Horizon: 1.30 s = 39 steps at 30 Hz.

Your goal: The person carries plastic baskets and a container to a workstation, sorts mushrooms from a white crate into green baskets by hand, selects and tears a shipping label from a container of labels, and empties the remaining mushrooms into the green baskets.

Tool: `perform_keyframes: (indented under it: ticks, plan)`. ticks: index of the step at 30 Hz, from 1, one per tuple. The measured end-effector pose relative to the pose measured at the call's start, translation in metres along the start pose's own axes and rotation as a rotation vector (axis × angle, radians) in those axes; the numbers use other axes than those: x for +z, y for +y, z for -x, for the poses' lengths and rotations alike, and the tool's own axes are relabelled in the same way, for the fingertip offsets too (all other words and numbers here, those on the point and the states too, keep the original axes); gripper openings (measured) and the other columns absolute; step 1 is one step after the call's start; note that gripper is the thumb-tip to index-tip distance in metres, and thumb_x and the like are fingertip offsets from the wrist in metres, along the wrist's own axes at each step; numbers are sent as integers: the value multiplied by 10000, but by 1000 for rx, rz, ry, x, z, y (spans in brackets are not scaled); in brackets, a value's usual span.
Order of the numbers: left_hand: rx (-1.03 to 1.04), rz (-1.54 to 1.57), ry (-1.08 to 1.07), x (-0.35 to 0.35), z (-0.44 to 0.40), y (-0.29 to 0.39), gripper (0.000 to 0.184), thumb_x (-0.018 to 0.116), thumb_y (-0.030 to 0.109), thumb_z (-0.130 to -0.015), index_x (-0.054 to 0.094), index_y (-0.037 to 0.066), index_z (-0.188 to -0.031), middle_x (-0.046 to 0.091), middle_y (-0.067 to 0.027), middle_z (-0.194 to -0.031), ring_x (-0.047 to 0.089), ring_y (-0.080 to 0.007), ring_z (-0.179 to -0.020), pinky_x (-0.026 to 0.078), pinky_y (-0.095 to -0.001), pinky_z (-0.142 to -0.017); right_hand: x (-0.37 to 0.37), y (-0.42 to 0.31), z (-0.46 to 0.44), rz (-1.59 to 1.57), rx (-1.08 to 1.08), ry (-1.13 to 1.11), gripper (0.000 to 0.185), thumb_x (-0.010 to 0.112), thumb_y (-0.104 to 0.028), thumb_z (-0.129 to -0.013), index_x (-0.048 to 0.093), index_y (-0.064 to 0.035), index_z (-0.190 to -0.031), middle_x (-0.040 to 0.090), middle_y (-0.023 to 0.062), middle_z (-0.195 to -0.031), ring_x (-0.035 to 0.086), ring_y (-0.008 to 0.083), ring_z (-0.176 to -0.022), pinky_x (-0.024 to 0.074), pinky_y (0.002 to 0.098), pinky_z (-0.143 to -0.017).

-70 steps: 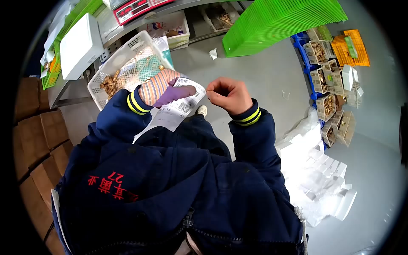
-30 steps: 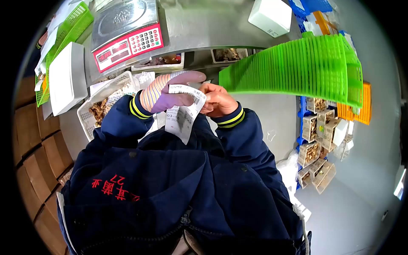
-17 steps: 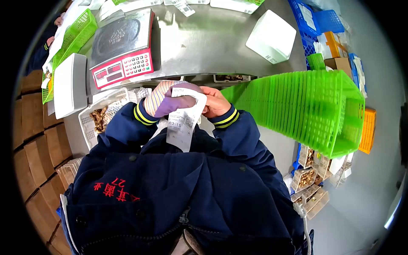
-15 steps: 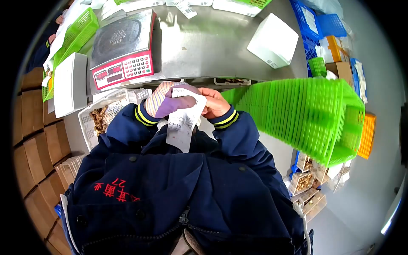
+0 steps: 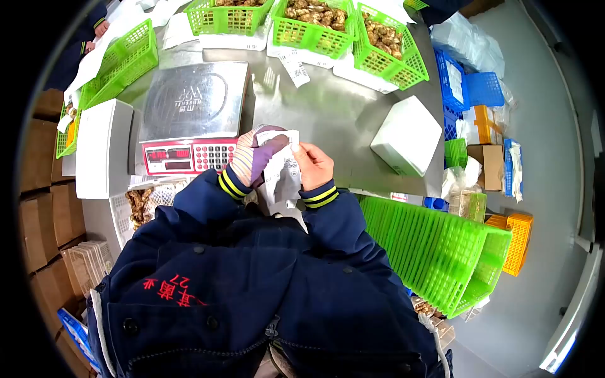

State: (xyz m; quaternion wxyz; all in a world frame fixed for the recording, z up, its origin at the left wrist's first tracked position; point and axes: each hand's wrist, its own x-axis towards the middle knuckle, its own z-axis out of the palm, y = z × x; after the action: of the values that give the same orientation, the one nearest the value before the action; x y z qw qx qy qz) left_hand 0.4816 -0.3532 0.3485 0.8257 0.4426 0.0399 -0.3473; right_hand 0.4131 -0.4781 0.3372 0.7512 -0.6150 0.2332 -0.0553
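A white printed label strip (image 5: 283, 175) hangs between my two hands, in front of my jacket near the table's front edge. My left hand (image 5: 251, 156), in a striped and purple glove, is closed on the strip's upper left part. The bare fingers of my right hand (image 5: 315, 167) pinch its upper right edge. Just beyond my left hand is a red digital scale (image 5: 191, 101) with a bare metal plate. Another printed label (image 5: 293, 67) lies on the steel table (image 5: 328, 120).
Green baskets of brown mushroom-like pieces (image 5: 315, 16) line the table's far side. White boxes stand left (image 5: 101, 151) and right (image 5: 408, 137). Nested green baskets (image 5: 428, 252) extend at my right. A white crate (image 5: 123, 217) is at lower left. Another person's hands (image 5: 94, 36) show at upper left.
My view has shifted, bringing the far baskets into sight. Both hands, with the label strip, now appear farther forward over the table edge, and the strip has turned and folded somewhat.
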Motion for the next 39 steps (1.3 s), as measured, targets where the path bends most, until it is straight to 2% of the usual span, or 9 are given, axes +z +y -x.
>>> perform_keyframes:
  ticks: [9, 12, 15, 23, 25, 29, 33, 36, 39]
  plan:
    - [-233, 265, 114, 5, -86, -24, 246, 618, 116, -777, 548, 4, -984, 587, -93, -908, 572, -182, -776, 475, -298, -686, -36, 22, -90, 172, -139, 295, 172, 633, -89, -796, 623, 56, -887, 596, 3, -747, 504, 50, -676, 429, 193, -622]
    - [542, -1381, -117, -16, -91, -16, 604, 757, 328, -570, 517, 2, -1020, 496, -156, -1029, 499, -308, -935, 441, -331, -788, -90, 39, -154, 326, -266, 434, 150, 635, -90, -779, 631, 44, -845, 595, -8, -716, 490, 44, -649, 428, 206, -594]
    - [-141, -134, 188, -11, -93, -30, 605, 800, 263, -526, 514, 18, -1000, 494, -118, -1007, 499, -251, -906, 439, -312, -773, -130, 55, -222, 403, -308, 459, 174, 653, -117, -763, 634, 37, -842, 604, 16, -697, 502, 64, -645, 442, 229, -609]
    - [-476, -7, 305, 11, -94, -29, 446, 770, 136, -636, 517, 24, -986, 498, -16, -948, 473, -115, -877, 448, -269, -751, -162, 70, -295, 332, -329, 559, 121, 657, -41, -740, 630, 45, -820, 628, 61, -746, 531, 97, -640, 449, 248, -605]
    - [-404, 39, 330, 13, -97, -38, 229, 589, 165, -814, 507, 79, -1010, 445, -45, -928, 552, -256, -771, 548, -437, -583, -164, 69, -299, 391, -334, 583, 145, 670, -62, -727, 630, 40, -821, 626, 57, -710, 525, 87, -619, 446, 247, -593]
    - [-274, -201, 269, 4, -101, -47, 237, 587, 170, -814, 506, 81, -1019, 453, -48, -936, 566, -259, -738, 548, -430, -587, -167, 66, -298, 445, -219, 631, 164, 696, -97, -696, 629, 30, -776, 621, 66, -671, 535, 99, -594, 450, 250, -590]
    - [-130, -225, 146, -5, -101, -56, 675, 830, 210, -520, 475, 5, -1057, 487, -104, -997, 498, -218, -907, 433, -285, -812, -167, 67, -291, 554, -377, 729, 147, 704, -119, -653, 619, -13, -710, 611, 77, -678, 568, 169, -598, 455, 289, -570]
    - [-134, -305, 147, -6, -101, -60, 255, 592, 182, -807, 508, 86, -1028, 458, -48, -961, 543, -273, -807, 541, -441, -621, -160, 65, -294, 802, -590, 400, 135, 635, -148, -719, 650, -35, -791, 604, 125, -684, 558, 190, -586, 441, 310, -564]
    - [0, -360, 130, -7, -99, -63, 259, 587, 186, -808, 506, 77, -1029, 453, -46, -972, 544, -281, -800, 539, -442, -628, -168, 67, -308, 456, -420, 386, 85, 580, -77, -755, 657, -41, -749, 617, 102, -656, 529, 126, -546, 433, 272, -551]
